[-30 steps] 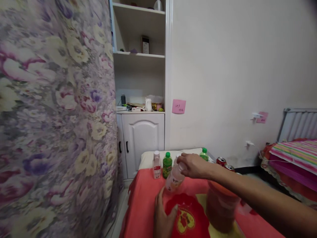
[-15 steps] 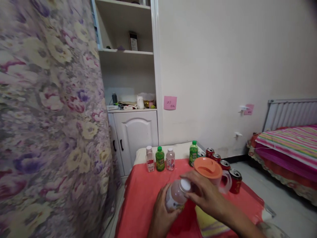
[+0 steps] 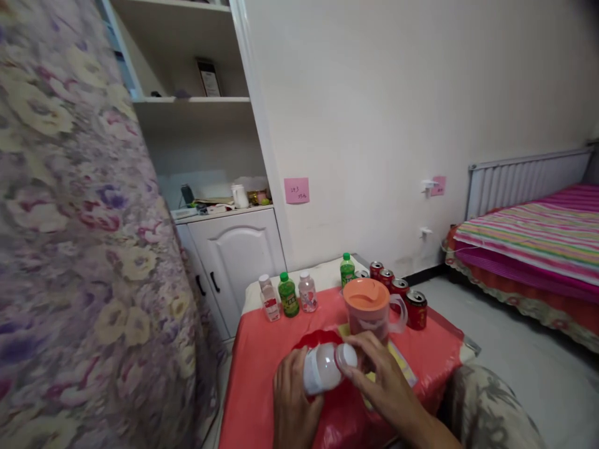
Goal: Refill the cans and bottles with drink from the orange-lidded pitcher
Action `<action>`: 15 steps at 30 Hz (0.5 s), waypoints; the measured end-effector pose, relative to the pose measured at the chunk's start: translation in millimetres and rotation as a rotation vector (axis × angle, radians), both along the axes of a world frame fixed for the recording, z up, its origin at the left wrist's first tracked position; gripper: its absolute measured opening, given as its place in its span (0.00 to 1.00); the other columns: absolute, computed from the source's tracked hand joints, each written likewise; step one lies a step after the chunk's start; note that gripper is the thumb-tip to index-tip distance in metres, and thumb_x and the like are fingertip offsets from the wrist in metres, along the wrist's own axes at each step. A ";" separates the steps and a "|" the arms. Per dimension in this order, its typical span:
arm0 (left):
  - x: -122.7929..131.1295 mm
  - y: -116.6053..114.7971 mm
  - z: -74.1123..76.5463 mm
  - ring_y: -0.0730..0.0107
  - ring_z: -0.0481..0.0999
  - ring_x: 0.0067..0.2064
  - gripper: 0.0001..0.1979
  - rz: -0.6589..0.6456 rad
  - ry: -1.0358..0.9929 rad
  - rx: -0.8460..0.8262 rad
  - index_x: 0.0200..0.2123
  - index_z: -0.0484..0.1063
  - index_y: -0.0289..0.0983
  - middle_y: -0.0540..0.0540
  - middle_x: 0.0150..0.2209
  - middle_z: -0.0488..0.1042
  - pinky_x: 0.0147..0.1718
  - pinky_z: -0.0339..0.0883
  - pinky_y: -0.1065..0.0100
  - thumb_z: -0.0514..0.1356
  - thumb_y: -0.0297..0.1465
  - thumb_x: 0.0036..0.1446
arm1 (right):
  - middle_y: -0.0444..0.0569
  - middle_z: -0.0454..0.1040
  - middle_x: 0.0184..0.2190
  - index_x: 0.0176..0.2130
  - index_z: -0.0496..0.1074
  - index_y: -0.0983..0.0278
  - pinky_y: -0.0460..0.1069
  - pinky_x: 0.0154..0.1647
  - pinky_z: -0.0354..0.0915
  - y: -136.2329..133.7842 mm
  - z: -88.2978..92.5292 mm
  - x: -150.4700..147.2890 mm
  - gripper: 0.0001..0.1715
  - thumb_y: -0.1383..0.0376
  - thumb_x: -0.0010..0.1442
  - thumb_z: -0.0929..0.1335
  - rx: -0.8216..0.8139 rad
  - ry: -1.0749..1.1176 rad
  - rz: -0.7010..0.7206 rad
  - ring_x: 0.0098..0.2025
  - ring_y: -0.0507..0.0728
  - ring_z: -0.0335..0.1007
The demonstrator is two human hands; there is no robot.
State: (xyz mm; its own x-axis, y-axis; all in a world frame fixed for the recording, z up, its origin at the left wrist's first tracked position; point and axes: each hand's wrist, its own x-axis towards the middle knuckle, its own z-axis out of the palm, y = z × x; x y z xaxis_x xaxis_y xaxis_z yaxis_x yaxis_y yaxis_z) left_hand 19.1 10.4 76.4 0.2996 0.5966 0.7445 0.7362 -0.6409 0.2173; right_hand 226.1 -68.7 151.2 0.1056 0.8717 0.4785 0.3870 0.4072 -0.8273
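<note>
A clear plastic bottle (image 3: pixel 322 369) with a white cap (image 3: pixel 347 356) lies tilted almost level between my hands, its cap end to the right. My left hand (image 3: pixel 294 394) is wrapped round the bottle's base end. At the other end, the fingers and thumb of my right hand (image 3: pixel 384 380) close on the cap. Just below the bottle shows a red dish (image 3: pixel 312 338), partly covered by the bottle and my hands. A clear pitcher (image 3: pixel 367 322) with an orange lid stands right behind my right hand, beside a patterned yellow cloth or sheet (image 3: pixel 401 362).
On the red-covered table (image 3: pixel 250 362) stand a clear bottle (image 3: pixel 270 300), a green bottle (image 3: pixel 288 296) and another clear bottle (image 3: pixel 307 293). Farther right are a green-capped bottle (image 3: pixel 347 272) and several cans (image 3: pixel 416 310). A floral curtain (image 3: pixel 93 249) hangs left; a bed (image 3: pixel 528 237) stands right.
The bottle has tipped from nearly upright to almost level, still in both hands. My view has swung right, and more of the red dish shows beneath the bottle.
</note>
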 end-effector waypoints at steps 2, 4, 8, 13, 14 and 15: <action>-1.8 1.5 -1.3 0.47 0.71 0.58 0.35 0.008 0.069 0.051 0.62 0.60 0.36 0.36 0.57 0.72 0.54 0.67 0.47 0.61 0.24 0.49 | 0.51 0.72 0.42 0.51 0.73 0.62 0.50 0.37 0.68 0.3 -1.3 -0.9 0.19 0.62 0.61 0.69 0.013 0.014 -0.020 0.37 0.57 0.71; -4.4 3.0 -1.6 0.47 0.71 0.57 0.35 0.026 0.115 0.103 0.62 0.60 0.36 0.35 0.56 0.72 0.53 0.67 0.49 0.62 0.25 0.50 | 0.49 0.71 0.40 0.51 0.73 0.62 0.50 0.35 0.67 1.6 -4.3 -1.9 0.18 0.62 0.60 0.69 -0.001 0.037 -0.050 0.35 0.56 0.70; -8.2 4.7 -0.8 0.46 0.72 0.57 0.34 0.047 0.152 0.198 0.63 0.60 0.37 0.35 0.56 0.74 0.54 0.63 0.49 0.61 0.28 0.52 | 0.46 0.68 0.35 0.48 0.74 0.62 0.48 0.33 0.65 5.6 -11.9 -2.0 0.16 0.61 0.59 0.69 -0.053 0.083 -0.090 0.32 0.55 0.67; -8.2 9.3 -0.5 0.46 0.72 0.57 0.36 0.009 0.200 0.216 0.64 0.59 0.34 0.35 0.56 0.75 0.56 0.60 0.50 0.62 0.30 0.52 | 0.45 0.68 0.35 0.44 0.74 0.61 0.47 0.33 0.63 9.1 -21.7 3.2 0.11 0.60 0.61 0.69 -0.036 0.074 -0.072 0.33 0.54 0.66; -8.0 10.7 -0.8 0.46 0.72 0.56 0.36 0.005 0.219 0.220 0.64 0.59 0.33 0.35 0.56 0.76 0.55 0.61 0.50 0.63 0.30 0.52 | 0.45 0.68 0.35 0.44 0.74 0.60 0.47 0.33 0.63 9.4 -23.3 4.5 0.11 0.60 0.61 0.69 -0.030 0.065 -0.067 0.33 0.54 0.66; -7.7 12.2 -1.3 0.47 0.72 0.56 0.36 -0.002 0.235 0.225 0.64 0.60 0.33 0.35 0.55 0.76 0.55 0.61 0.51 0.63 0.31 0.51 | 0.44 0.68 0.35 0.44 0.74 0.60 0.47 0.32 0.63 9.5 -24.7 5.8 0.11 0.60 0.61 0.70 -0.024 0.057 -0.065 0.33 0.54 0.66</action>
State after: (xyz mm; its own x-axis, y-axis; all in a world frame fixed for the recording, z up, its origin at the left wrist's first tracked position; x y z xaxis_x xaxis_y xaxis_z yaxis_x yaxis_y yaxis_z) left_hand 11.3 22.6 75.1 0.4801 0.4241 0.7679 0.7480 -0.6552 -0.1058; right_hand 231.9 -59.2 126.5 0.1885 0.8735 0.4489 0.3636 0.3625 -0.8581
